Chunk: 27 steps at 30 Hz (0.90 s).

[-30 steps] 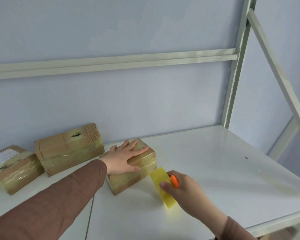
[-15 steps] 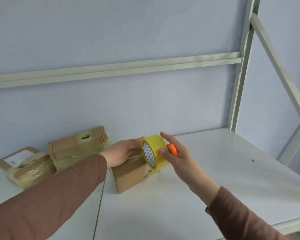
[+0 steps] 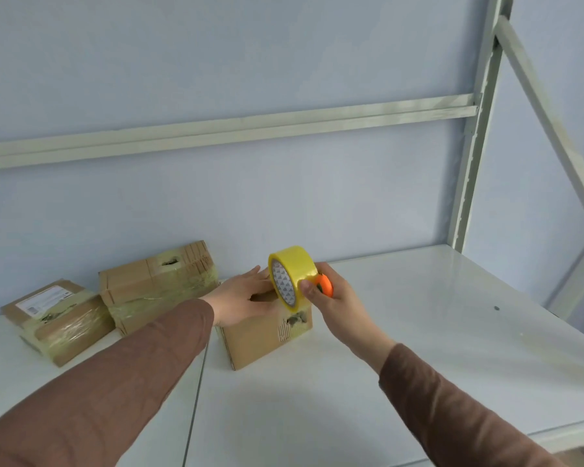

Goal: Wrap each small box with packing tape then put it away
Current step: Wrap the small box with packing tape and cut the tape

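A small cardboard box stands on the white shelf, near the middle. My left hand lies flat on its top, fingers spread, pressing it down. My right hand holds a yellow roll of packing tape upright over the box's right end, together with a small orange cutter tucked against the palm. Whether a strip runs from the roll to the box is hard to tell.
Two taped cardboard boxes sit against the wall at the left: a taller one and a labelled one further left. A shelf upright and a slanted brace rise at the right.
My right hand has lifted the tape roll from the shelf in front of the box up over its right end. The left hand has stayed on the box top.
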Motion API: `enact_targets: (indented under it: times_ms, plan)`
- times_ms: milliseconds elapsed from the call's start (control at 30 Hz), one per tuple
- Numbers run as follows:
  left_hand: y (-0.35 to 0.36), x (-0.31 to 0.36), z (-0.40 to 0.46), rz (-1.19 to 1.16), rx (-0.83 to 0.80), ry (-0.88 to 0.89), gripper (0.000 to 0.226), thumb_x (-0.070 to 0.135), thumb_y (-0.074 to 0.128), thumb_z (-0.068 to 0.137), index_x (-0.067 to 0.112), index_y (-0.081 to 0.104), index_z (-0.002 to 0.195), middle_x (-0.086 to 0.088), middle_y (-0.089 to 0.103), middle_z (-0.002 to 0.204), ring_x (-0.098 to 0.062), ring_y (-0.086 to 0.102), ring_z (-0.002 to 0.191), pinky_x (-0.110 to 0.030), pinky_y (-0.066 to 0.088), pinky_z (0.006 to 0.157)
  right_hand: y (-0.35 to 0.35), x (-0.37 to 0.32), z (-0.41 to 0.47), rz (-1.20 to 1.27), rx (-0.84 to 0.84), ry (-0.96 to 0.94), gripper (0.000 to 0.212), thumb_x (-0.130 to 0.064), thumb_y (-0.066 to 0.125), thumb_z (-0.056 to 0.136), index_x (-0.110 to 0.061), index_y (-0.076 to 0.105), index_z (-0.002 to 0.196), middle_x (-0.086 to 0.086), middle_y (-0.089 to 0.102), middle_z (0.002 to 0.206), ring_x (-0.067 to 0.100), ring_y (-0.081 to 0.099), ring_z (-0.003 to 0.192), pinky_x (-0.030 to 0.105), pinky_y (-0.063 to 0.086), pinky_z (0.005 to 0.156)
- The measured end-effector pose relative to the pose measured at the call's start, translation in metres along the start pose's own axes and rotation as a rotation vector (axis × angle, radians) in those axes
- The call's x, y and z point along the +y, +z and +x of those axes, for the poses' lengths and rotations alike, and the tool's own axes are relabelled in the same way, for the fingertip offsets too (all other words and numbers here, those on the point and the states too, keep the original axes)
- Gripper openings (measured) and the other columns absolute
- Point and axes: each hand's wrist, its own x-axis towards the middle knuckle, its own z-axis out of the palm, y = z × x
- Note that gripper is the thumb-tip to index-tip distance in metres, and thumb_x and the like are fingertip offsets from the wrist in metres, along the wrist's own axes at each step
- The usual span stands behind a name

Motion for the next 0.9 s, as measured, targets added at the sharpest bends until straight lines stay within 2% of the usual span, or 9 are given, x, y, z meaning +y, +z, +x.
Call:
enact_targets:
  times_ms: [100, 200, 300, 467, 567, 633, 733, 833, 900]
  plan:
    - [0.002, -0.001, 0.001, 0.061, -0.022, 0.002, 0.052, 0.048, 0.049, 0.104, 0.064, 0.027, 0.148, 0.013, -0.002, 0.170, -0.013, -0.009, 0.158, -0.045, -0.003, 0.127, 0.000, 0.015, -0.030, -0.091, 0.058, 0.068, 0.008, -0.018, 0.062, 0.100, -0.023, 0.065, 0.106, -0.016, 0.060, 0.072, 0.002, 0.052, 0.064, 0.022, 0.043, 0.061]
    - [0.002, 0.000, 0.001, 0.110, -0.077, -0.015, 0.059, 0.054, 0.045, 0.103, 0.078, 0.008, 0.143, 0.007, -0.010, 0.171, -0.013, -0.016, 0.156, -0.053, -0.007, 0.126, -0.008, 0.036, -0.069, -0.256, 0.012, 0.193, 0.027, -0.026, 0.062, 0.100, -0.033, 0.062, 0.126, -0.013, 0.071, 0.100, 0.008, 0.064, 0.093, 0.034, 0.051, 0.086]
    - [-0.002, 0.004, 0.002, 0.144, -0.117, -0.059, 0.074, 0.060, 0.058, 0.095, 0.078, 0.004, 0.142, 0.009, -0.009, 0.171, -0.014, -0.006, 0.158, -0.051, 0.009, 0.127, -0.021, 0.037, -0.082, -0.272, 0.022, 0.262, 0.040, -0.031, 0.061, 0.101, -0.035, 0.057, 0.140, -0.011, 0.070, 0.118, 0.012, 0.064, 0.112, 0.035, 0.049, 0.101]
    - [-0.018, 0.012, 0.004, -0.484, -0.185, -0.067, 0.066, 0.025, 0.071, 0.096, 0.061, 0.043, 0.143, 0.012, 0.037, 0.162, -0.010, 0.042, 0.144, -0.022, 0.037, 0.112, -0.031, 0.012, -0.070, -0.177, 0.021, 0.258, 0.028, -0.029, 0.063, 0.100, -0.044, 0.065, 0.124, -0.017, 0.072, 0.107, 0.008, 0.065, 0.102, 0.025, 0.053, 0.085]
    - [-0.021, 0.017, 0.005, -0.738, -0.234, -0.125, 0.056, 0.021, 0.065, 0.099, 0.051, 0.050, 0.144, 0.011, 0.057, 0.147, -0.012, 0.063, 0.125, -0.029, 0.052, 0.103, -0.038, -0.004, -0.059, -0.090, 0.005, 0.249, 0.027, -0.031, 0.064, 0.100, -0.044, 0.065, 0.123, -0.024, 0.070, 0.114, 0.003, 0.064, 0.101, 0.019, 0.047, 0.076]
    - [-0.022, 0.016, 0.003, -0.631, -0.198, -0.102, 0.057, 0.019, 0.060, 0.103, 0.047, 0.043, 0.150, 0.014, 0.049, 0.153, -0.011, 0.050, 0.138, -0.034, 0.037, 0.119, -0.038, -0.011, -0.050, -0.120, -0.035, 0.237, 0.042, -0.030, 0.063, 0.101, -0.031, 0.057, 0.142, -0.020, 0.060, 0.136, 0.008, 0.059, 0.117, 0.025, 0.046, 0.093]
    - [-0.016, 0.019, -0.003, -0.326, -0.063, 0.045, 0.057, 0.011, 0.050, 0.108, 0.042, 0.037, 0.154, 0.020, 0.029, 0.163, -0.001, 0.024, 0.151, -0.019, 0.012, 0.123, -0.033, -0.015, -0.043, -0.111, -0.078, 0.226, 0.052, -0.029, 0.062, 0.101, -0.030, 0.047, 0.151, -0.017, 0.056, 0.141, 0.009, 0.055, 0.123, 0.026, 0.042, 0.099]
    - [0.004, 0.021, -0.012, 0.039, 0.153, 0.185, 0.055, 0.005, 0.040, 0.108, 0.032, 0.037, 0.157, 0.018, 0.025, 0.164, 0.000, 0.010, 0.154, -0.018, 0.006, 0.124, -0.029, -0.009, -0.045, -0.080, -0.070, 0.192, 0.055, -0.029, 0.064, 0.101, -0.037, 0.045, 0.152, -0.010, 0.068, 0.121, 0.004, 0.061, 0.102, 0.016, 0.046, 0.076]
    - [0.016, 0.015, -0.016, 0.271, 0.192, 0.227, 0.056, 0.025, 0.039, 0.110, 0.029, 0.020, 0.163, 0.015, 0.014, 0.168, 0.002, -0.001, 0.155, -0.025, 0.002, 0.127, -0.027, -0.001, -0.052, 0.064, -0.092, 0.168, 0.050, -0.029, 0.066, 0.099, -0.037, 0.052, 0.145, -0.021, 0.072, 0.099, -0.009, 0.060, 0.082, 0.005, 0.042, 0.061]
